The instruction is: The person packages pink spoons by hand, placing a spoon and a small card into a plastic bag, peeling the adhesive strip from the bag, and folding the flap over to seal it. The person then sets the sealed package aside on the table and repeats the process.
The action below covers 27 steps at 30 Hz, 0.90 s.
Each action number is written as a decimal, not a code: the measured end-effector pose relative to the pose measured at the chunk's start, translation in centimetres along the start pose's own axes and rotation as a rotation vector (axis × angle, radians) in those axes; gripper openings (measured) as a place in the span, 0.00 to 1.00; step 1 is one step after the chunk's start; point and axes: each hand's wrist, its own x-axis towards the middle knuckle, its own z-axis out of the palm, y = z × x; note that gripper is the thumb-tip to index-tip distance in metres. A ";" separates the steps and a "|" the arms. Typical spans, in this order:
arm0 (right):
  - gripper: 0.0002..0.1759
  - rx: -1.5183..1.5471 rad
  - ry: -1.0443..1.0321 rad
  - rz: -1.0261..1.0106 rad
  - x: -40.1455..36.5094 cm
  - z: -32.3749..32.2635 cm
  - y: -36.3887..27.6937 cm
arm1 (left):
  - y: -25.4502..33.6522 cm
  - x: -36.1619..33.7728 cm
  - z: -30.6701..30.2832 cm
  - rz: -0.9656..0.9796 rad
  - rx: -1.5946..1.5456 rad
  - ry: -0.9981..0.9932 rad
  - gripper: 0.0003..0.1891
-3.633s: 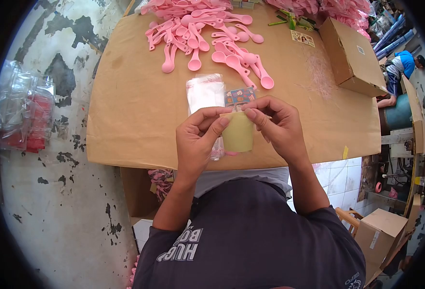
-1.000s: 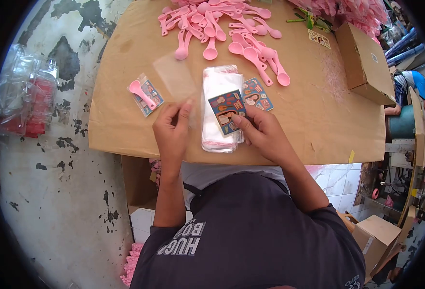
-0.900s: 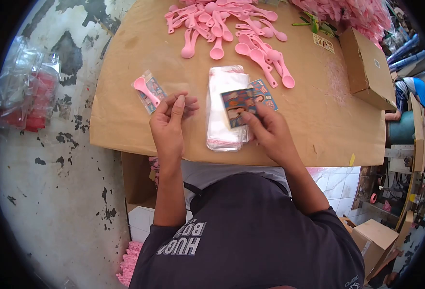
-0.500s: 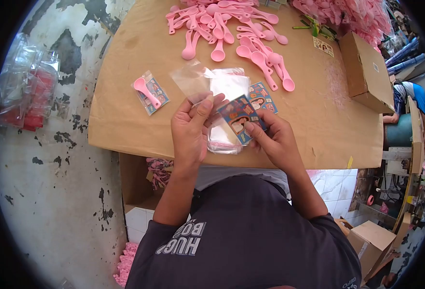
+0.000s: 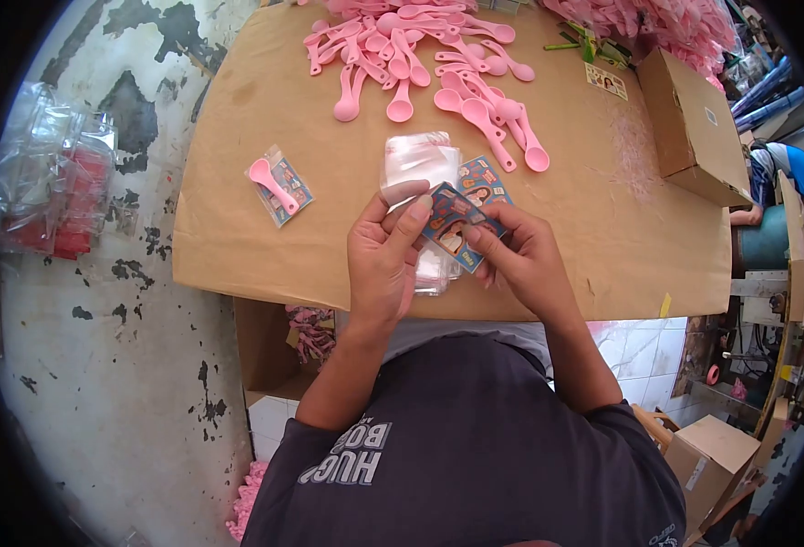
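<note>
Above the table's front edge, my right hand [image 5: 525,260] pinches a blue printed card [image 5: 450,228] between thumb and fingers. My left hand [image 5: 385,251] is closed at the card's upper left corner, on a clear plastic bag whose outline is hard to make out there. Under both hands lies a stack of clear plastic bags [image 5: 420,162], partly hidden. Another printed card [image 5: 486,182] rests beside the stack, behind the held one. To the left, a pink measuring spoon [image 5: 272,185] lies on a bagged card [image 5: 290,193].
A heap of pink measuring spoons [image 5: 400,55] covers the table's far side. Green-handled scissors [image 5: 593,46] and a small printed card [image 5: 606,80] lie near a cardboard box [image 5: 694,128] at right. Plastic packets [image 5: 60,182] are at the left wall. Another person [image 5: 780,173] is far right.
My hands have come together. The clear bag in my left hand no longer sticks out to the upper left, and the card's corner now meets my left fingertips.
</note>
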 end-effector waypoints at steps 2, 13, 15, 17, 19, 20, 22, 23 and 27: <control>0.13 0.050 0.048 -0.013 0.1 -0.3 0.2 | -0.1 -0.1 0.3 0.026 0.006 0.026 0.15; 0.10 0.200 0.176 -0.187 0.0 2.1 1.3 | -1.1 -1.0 1.2 0.048 -0.080 0.050 0.17; 0.09 0.159 0.187 -0.234 0.2 2.4 0.9 | -1.3 -1.5 1.2 0.015 -0.064 0.041 0.18; 0.10 0.106 0.176 -0.237 0.6 2.2 1.4 | -1.2 -1.7 1.3 0.037 -0.035 0.039 0.17; 0.10 0.054 0.162 -0.240 0.9 2.3 1.6 | -1.0 -1.9 1.4 0.062 -0.003 0.039 0.17; 0.11 0.032 0.161 -0.250 0.9 2.6 1.6 | -1.0 -2.0 1.4 0.064 0.023 0.046 0.16; 0.11 0.011 0.158 -0.259 0.9 2.7 1.7 | -1.1 -2.1 1.4 0.066 0.050 0.057 0.16; 0.12 0.076 0.134 -0.241 0.9 2.6 1.9 | -1.1 -2.1 1.4 0.078 0.036 0.068 0.15; 0.12 0.182 0.058 -0.193 0.5 1.8 2.3 | -1.0 -1.8 1.3 0.136 0.030 0.053 0.14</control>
